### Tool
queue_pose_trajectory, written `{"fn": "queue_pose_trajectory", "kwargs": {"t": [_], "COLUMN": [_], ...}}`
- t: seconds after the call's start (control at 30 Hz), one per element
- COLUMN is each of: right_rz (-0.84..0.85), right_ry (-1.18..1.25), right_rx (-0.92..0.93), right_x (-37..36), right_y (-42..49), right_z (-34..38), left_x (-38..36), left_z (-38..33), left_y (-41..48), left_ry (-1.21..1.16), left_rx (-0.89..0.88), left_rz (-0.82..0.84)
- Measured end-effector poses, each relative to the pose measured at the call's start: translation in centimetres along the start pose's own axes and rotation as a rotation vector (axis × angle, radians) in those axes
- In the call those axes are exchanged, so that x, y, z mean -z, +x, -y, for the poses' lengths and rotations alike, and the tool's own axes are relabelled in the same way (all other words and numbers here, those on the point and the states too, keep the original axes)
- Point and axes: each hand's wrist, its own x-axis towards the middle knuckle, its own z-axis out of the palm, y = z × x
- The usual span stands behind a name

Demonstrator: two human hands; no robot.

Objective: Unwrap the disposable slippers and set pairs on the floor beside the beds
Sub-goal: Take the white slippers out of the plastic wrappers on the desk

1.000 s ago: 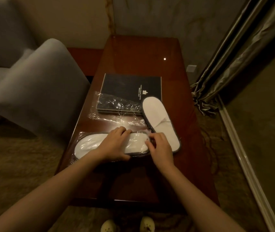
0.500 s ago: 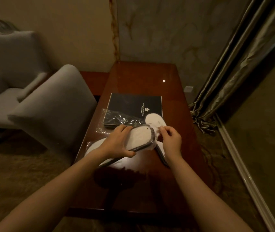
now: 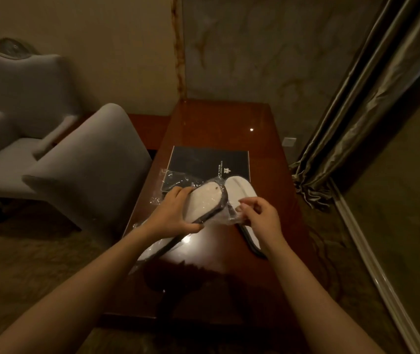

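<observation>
At centre frame we grip the white, dark-edged wrapped slipper (image 3: pixel 205 204) in our left hand (image 3: pixel 175 215), tilted above the glossy brown wooden table (image 3: pixel 219 282), while our right hand (image 3: pixel 261 218) pinches its clear plastic wrapper (image 3: pixel 234 217).

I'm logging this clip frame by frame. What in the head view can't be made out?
- Wrapped slipper: middle hidden under the left hand; whether the film is torn is unclear.
- Unwrapped slipper: its middle sits behind the right hand.
- Dark folder: print too small.
- Beds: out of frame.
</observation>
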Motion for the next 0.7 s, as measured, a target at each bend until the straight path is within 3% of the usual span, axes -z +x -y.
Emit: {"fn": "queue_pose_trajectory", "kwargs": {"t": [0.17,0.23,0.3,0.37,0.47,0.53,0.7], "right_rz": [-0.029,-0.158,-0.241,-0.121,0.126,0.098,0.147], "right_ry": [0.075,0.012,-0.177,-0.324,-0.617,-0.762,-0.719], "right_rx": [-0.228,-0.133,0.114,0.314,0.389,0.441,0.419], "right_x": [0.2,0.6,0.9,0.3,-1.2,-1.5,-0.7], "right_y": [-0.2,0.0,-0.1,-0.6,-1.1,-1.2,-1.1], "right_z": [-1.7,-1.5,-0.6,0.7,1.1,0.7,0.6], "left_x": [-0.3,-0.3,-0.2,-0.3,-0.3,-0.2,0.1], "left_z": [0.1,0.5,0.9,0.8,0.5,0.5,1.1], "left_y": [-0.4,-0.6,-0.7,-0.5,-0.1,0.0,-0.1], "left_ry": [-0.016,-0.005,0.045,0.059,0.02,0.03,0.101], "left_rx": [0.038,0.056,0.045,0.043,0.064,0.067,0.064], "left_rz": [0.043,0.032,0.018,0.007,-0.001,-0.016,-0.02]}}
